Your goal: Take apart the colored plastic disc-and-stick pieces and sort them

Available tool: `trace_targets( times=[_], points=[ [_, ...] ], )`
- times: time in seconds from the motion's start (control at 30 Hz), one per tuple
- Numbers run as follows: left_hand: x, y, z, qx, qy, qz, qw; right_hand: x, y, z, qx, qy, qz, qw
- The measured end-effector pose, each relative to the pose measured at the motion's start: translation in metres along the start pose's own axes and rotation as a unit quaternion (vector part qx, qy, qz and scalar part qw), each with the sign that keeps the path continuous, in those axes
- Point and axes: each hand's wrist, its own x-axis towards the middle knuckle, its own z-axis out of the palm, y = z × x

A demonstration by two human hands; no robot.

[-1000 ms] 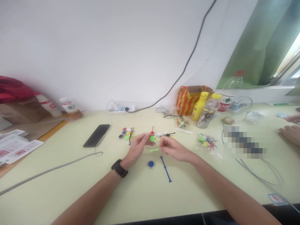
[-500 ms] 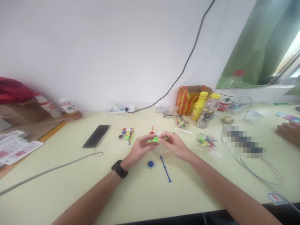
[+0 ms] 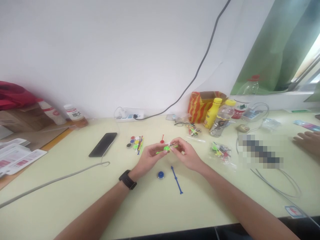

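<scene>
My left hand [image 3: 149, 157] and my right hand [image 3: 187, 154] meet over the middle of the pale yellow table [image 3: 75, 196]. Between their fingertips they pinch a small green disc on a thin green stick [image 3: 166, 148]. My left wrist wears a black watch [image 3: 127, 179]. Just below the hands lie a blue disc [image 3: 160, 174] and a blue stick [image 3: 177, 180]. A red stick [image 3: 162, 139] lies beyond the hands. To the left is a small heap of coloured discs and sticks [image 3: 135, 143].
A black phone [image 3: 103, 144] lies left, with a grey cable [image 3: 50, 182] running off. Bottles [image 3: 212, 113] and a striped bag [image 3: 198, 106] stand at the back right, with parts bags [image 3: 221, 150] nearby. Another person's hand [image 3: 306, 140] rests at the right edge.
My right hand picked up the green stick from the table and brought it to the green disc in my left hand. Both hands drew together and rose slightly.
</scene>
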Motion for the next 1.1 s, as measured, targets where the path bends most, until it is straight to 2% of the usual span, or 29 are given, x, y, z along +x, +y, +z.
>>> trace_targets(
  times=[0.17, 0.37, 0.7, 0.87, 1.0, 1.1],
  points=[
    [0.000, -0.008, -0.003, 0.011, 0.009, 0.017, 1.000, 0.003, 0.005, -0.003, 0.000, 0.010, 0.003, 1.000],
    [0.000, -0.013, -0.005, 0.030, 0.008, 0.020, 0.999, 0.002, 0.008, -0.002, -0.012, -0.009, 0.017, 1.000],
    [-0.001, -0.013, -0.004, 0.079, 0.000, 0.031, 0.996, 0.002, 0.011, -0.005, -0.027, -0.036, 0.040, 0.998],
    [-0.002, -0.010, -0.006, 0.091, -0.025, 0.035, 0.995, 0.002, 0.014, -0.005, -0.016, -0.065, 0.044, 0.997],
    [-0.002, -0.008, -0.006, 0.111, -0.046, 0.065, 0.991, 0.003, 0.018, -0.003, -0.006, -0.102, 0.031, 0.994],
    [-0.002, -0.007, -0.004, 0.114, -0.039, 0.070, 0.990, 0.004, 0.020, -0.003, 0.012, -0.093, 0.024, 0.995]
  ],
)
